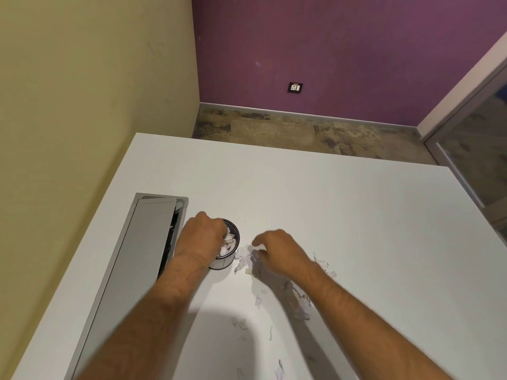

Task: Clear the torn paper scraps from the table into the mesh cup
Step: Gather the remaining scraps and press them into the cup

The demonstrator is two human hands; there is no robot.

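The black mesh cup (230, 257) stands on the white table (356, 215), with white paper scraps inside it. My left hand (203, 237) is over the cup's left rim, its fingers curled down into the opening on scraps. Just right of the cup lies a small pile of torn paper scraps (244, 259). My right hand (277, 249) hovers over that pile with fingers bent and apart; motion blur hides whether it holds any. More scraps (301, 308) lie beneath my right forearm, and others (323, 266) beyond my right wrist.
A grey cable hatch (148, 242) with a partly raised lid is set into the table left of the cup. Loose scraps (240, 323) are scattered toward the near edge. A yellow wall runs along the table's left side. Floor lies beyond the far edge.
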